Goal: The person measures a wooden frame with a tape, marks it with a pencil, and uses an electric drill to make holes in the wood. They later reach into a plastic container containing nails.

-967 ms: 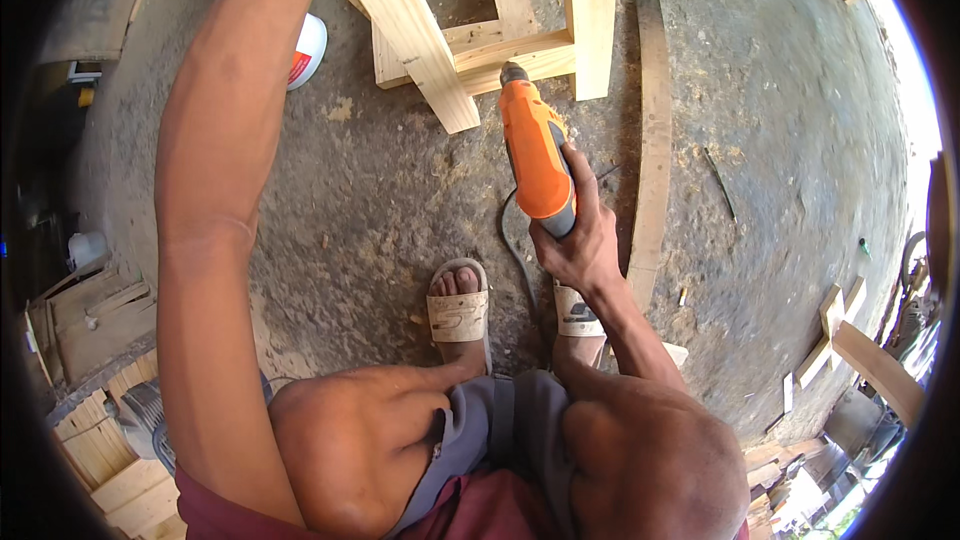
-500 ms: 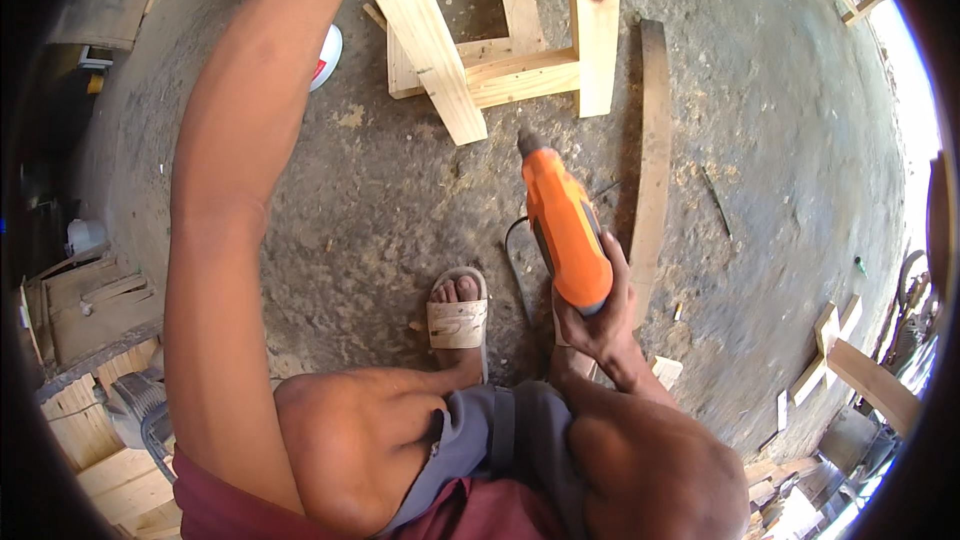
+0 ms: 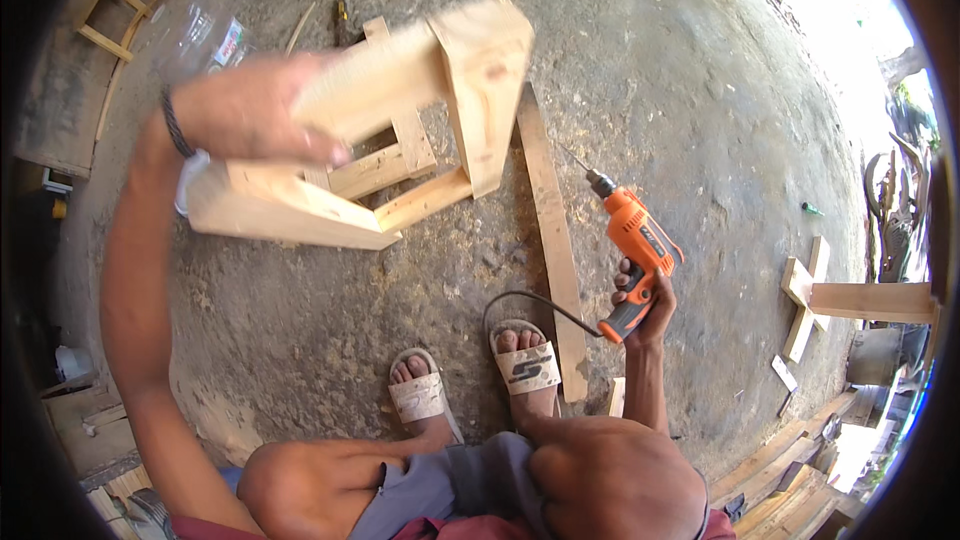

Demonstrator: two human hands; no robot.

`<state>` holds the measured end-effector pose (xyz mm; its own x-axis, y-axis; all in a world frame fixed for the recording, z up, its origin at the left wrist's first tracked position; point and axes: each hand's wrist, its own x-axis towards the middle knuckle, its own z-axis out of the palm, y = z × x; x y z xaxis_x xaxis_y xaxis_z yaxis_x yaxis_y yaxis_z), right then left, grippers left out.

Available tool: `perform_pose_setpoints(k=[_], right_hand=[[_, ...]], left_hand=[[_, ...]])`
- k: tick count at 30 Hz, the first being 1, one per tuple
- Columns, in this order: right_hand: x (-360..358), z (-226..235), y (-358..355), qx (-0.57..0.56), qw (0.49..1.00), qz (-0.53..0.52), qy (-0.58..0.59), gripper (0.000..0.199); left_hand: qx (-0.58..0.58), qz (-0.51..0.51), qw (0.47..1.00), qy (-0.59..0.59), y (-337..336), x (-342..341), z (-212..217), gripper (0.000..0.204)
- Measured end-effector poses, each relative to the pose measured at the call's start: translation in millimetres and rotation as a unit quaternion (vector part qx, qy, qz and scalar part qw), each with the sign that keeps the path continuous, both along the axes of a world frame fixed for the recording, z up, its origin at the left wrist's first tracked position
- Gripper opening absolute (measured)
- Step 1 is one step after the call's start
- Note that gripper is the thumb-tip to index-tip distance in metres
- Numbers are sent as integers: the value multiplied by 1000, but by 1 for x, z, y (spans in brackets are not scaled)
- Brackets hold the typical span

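Note:
My left hand (image 3: 255, 105), blurred by motion, grips the upper left part of a pale wooden frame (image 3: 485, 70), its fingers over the rail. The frame is tilted, its lower front corner pointing toward my feet; I cannot tell whether it touches the floor. In my right hand (image 3: 650, 305) is an orange and black power drill (image 3: 632, 225), held by its handle. A long thin bit in its chuck points up and left, apart from the wood. A black cord loops left from the handle's base. Behind the held frame lies another wooden piece (image 3: 410, 140), partly hidden.
A long plank (image 3: 550, 250) lies on the concrete floor between the frame and the drill. Clear plastic bottles (image 3: 205, 40) are at far left. A cross-shaped wooden piece (image 3: 808, 290) stands at right, with scrap boards (image 3: 790, 480) at lower right.
The wooden frame has been lifted and tilted by my left hand, which has come into view. My right hand has moved right with the drill, turning its side into view.

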<state>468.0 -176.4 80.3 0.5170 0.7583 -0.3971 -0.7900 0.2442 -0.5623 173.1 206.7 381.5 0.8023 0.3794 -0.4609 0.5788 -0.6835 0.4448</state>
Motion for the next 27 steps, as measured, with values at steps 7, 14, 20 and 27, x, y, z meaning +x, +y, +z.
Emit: perform_pose_setpoints(k=[7,14,20,27], right_hand=[[31,-33,-3,137,974,-45,175,50],[-27,-49,35,75,985,39,152,52],[-65,-44,56,38,983,86,155,52],[-119,-77,92,76,967,127,206,49]], left_hand=[[-375,113,912,-121,-75,-14,-27,87],[-222,82,967,-95,-134,-24,-26,84],[-264,190,941,-97,-143,-73,-12,64],[-263,458,839,-129,-175,-157,29,43]])
